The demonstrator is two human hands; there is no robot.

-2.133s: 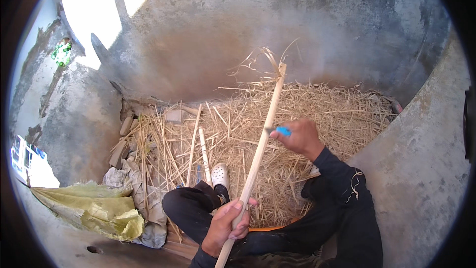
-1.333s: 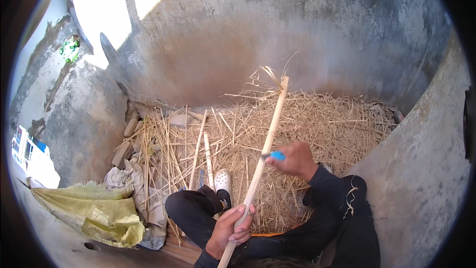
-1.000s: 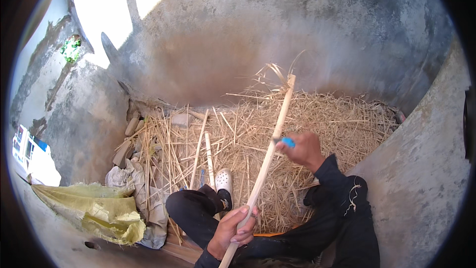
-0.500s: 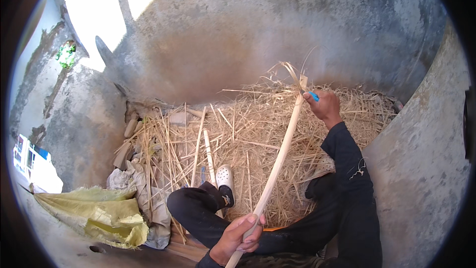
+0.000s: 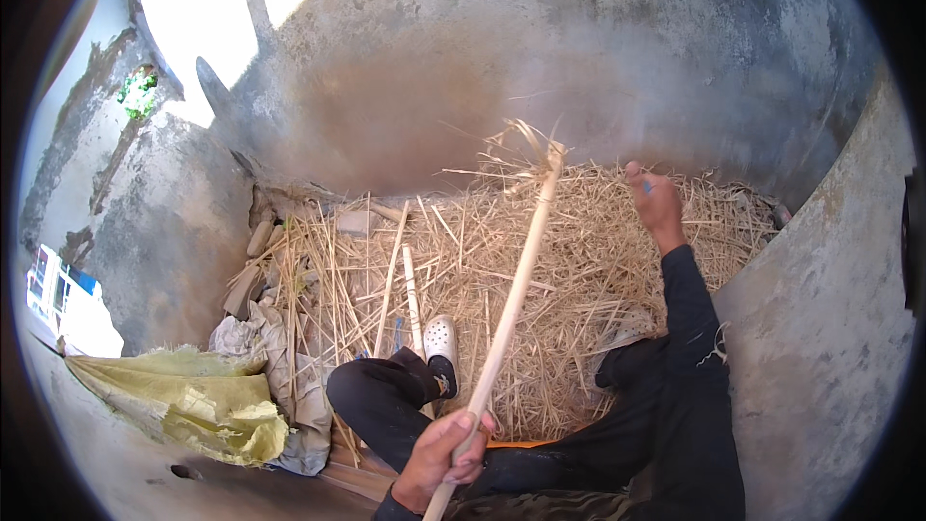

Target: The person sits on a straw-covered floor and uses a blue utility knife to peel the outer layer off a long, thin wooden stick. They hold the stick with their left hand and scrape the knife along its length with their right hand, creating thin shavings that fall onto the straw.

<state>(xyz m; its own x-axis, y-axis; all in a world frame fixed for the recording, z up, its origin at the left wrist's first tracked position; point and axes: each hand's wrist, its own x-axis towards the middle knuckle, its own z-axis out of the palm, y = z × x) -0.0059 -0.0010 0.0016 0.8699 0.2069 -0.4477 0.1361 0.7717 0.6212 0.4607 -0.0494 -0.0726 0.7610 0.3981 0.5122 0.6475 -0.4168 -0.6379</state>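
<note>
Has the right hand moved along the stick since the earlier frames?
Yes. The right hand has left the stick and gone up and rightward over the straw, nearer the grey wall.

Concrete walls (image 5: 820, 328) hem the straw pile (image 5: 579, 260); open room only above it.

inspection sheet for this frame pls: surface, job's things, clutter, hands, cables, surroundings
Surface: straw pile covers the floor in a concrete corner.
Job's things: long pale stalk, frayed at the far tip; small blue tool.
Clutter: yellow sack, grey rags, loose sticks.
Hands: left hand grips the stalk's near end; right hand raised beyond the tip, closed on the blue tool, off the stalk.
Cables: nothing seen.
Surroundings: rough concrete walls; white shoe on the straw.
</note>
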